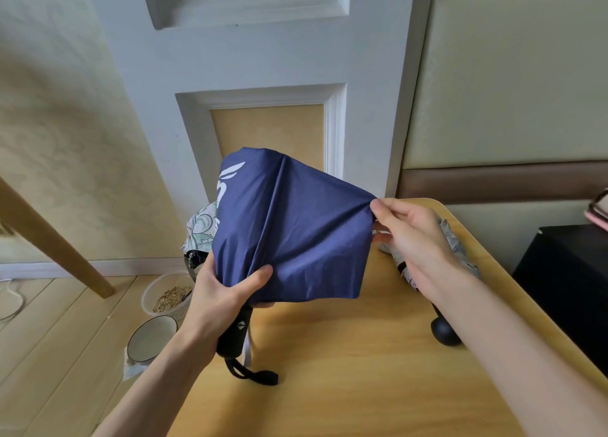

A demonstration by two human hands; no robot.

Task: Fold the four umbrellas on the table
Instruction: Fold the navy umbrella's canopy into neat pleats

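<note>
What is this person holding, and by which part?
The navy umbrella, with both hands. The left-hand grip is round the gathered canopy just above the black handle; the right-hand grip pinches the canopy's outer edge, stretching it sideways.

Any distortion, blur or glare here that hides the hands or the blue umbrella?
Head view: wide-angle bending bows the table edge and wall panel near the borders; light is soft and even, no glare; blue umbrella, left hand and right hand are sharp.

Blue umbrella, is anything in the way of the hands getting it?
Nothing visible. The left hand already grips the blue umbrella just above its black handle, and the right hand pinches the edge of its cloth.
</note>
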